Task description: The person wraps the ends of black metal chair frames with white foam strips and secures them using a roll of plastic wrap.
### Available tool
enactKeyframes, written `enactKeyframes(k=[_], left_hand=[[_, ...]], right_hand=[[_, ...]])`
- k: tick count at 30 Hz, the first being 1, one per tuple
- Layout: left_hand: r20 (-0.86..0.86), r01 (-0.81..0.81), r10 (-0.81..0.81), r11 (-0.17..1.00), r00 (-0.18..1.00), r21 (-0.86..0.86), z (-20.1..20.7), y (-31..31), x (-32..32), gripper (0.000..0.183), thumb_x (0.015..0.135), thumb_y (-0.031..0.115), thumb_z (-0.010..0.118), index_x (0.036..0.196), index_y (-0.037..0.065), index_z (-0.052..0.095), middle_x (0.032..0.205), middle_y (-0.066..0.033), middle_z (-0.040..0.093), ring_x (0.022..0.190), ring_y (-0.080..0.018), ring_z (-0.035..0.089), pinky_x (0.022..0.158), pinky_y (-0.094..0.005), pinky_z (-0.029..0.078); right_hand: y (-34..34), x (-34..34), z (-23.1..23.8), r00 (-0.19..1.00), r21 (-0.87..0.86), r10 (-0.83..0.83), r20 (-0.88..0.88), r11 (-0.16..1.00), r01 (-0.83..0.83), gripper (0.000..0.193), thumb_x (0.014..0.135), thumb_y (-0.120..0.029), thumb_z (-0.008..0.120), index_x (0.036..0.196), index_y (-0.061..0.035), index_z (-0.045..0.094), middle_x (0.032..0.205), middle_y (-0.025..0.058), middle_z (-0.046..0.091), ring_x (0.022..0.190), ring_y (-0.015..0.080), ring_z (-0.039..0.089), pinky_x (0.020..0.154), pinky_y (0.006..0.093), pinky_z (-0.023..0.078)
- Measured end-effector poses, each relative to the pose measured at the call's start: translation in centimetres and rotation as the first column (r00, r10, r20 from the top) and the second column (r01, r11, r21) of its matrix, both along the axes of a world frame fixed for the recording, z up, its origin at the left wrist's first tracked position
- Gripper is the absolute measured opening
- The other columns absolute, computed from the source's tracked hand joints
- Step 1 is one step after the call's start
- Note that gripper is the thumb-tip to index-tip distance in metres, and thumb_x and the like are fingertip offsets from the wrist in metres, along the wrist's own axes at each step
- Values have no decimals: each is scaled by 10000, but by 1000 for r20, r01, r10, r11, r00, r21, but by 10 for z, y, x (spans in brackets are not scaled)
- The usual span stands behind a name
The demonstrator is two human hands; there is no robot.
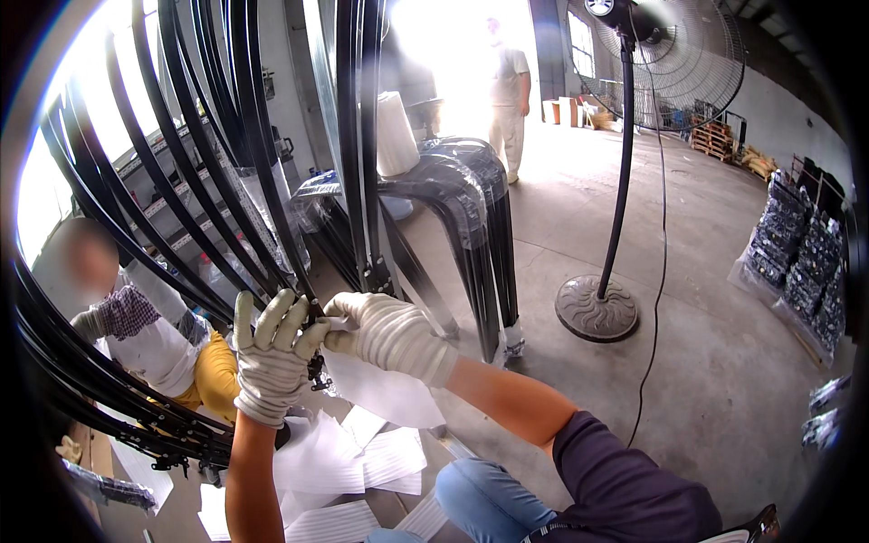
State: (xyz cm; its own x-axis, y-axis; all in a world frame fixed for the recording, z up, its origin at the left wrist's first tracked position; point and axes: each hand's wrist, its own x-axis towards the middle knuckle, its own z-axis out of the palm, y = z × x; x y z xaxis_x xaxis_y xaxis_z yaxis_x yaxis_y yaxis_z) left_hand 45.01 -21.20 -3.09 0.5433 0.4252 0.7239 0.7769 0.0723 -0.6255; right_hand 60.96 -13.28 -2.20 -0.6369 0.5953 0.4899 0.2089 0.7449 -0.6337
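Both my hands wear white knit gloves and meet at the lower end of a long black metal bar point(289, 231). My left hand point(272, 362) is at that end, its fingers bent around it and its thumb toward the other hand. From the right, my right hand point(394, 337) pinches the edge of a white foam sheet point(385, 389) against the bar. The sheet hangs below my hands; its upper part is hidden by the gloves. Small black fittings point(318, 371) show under the bar end. More white foam sheets point(317, 457) lie loose below.
Several black bars point(90, 389) curve along the left, near a seated person point(149, 335). Plastic-wrapped bent black frames point(453, 185) stand ahead, with a white roll point(396, 136) on top. A pedestal fan point(597, 308) and cable stand right. Wrapped bundles point(787, 262) lie far right. Another person point(509, 90) stands behind.
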Motion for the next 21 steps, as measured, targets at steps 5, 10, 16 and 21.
enactKeyframes(k=[5, 10, 16, 21], left_hand=[[11, 34, -34, 999, 999, 6, 0, 3, 1, 229, 704, 164, 541, 919, 238, 510, 1055, -2, 511, 1036, -194, 463, 986, -487, 233], [-9, 37, -37, 999, 999, 30, 3, -3, -2, 203, 713, 159, 542, 891, 249, 505, 1091, -1, 503, 1052, -197, 451, 994, -468, 229], [325, 213, -285, 947, 902, 239, 0, -27, -1, 310, 761, 69, 551, 1057, 120, 471, 1213, -105, 409, 1131, -257, 378, 989, -440, 255], [689, 228, -549, 832, 474, 506, 43, -18, 8, 837, 729, 280, 657, 1308, -4, 123, 1305, -221, 249, 1205, -331, 270, 1007, -389, 216]], right_hand=[[8, -11, -5, 1000, 210, -18, -26, 977, 23, 202, 728, -259, 589, 766, -60, 591, 735, 123, 589, 670, 288, 572, 599, 353, 457], [12, -19, -16, 962, 170, 19, -271, 985, 29, 148, 729, -192, 592, 776, -52, 596, 712, 121, 589, 625, 247, 579, 571, 323, 458], [-2, -26, -12, 698, -193, 82, -712, 932, -306, 127, 738, -80, 551, 855, -44, 587, 684, 109, 578, 588, 127, 542, 569, 263, 446], [-7, -18, -7, 940, 57, -196, -280, 974, 220, 177, 790, -35, 515, 967, -25, 532, 777, 54, 617, 657, 162, 598, 607, 254, 480]])
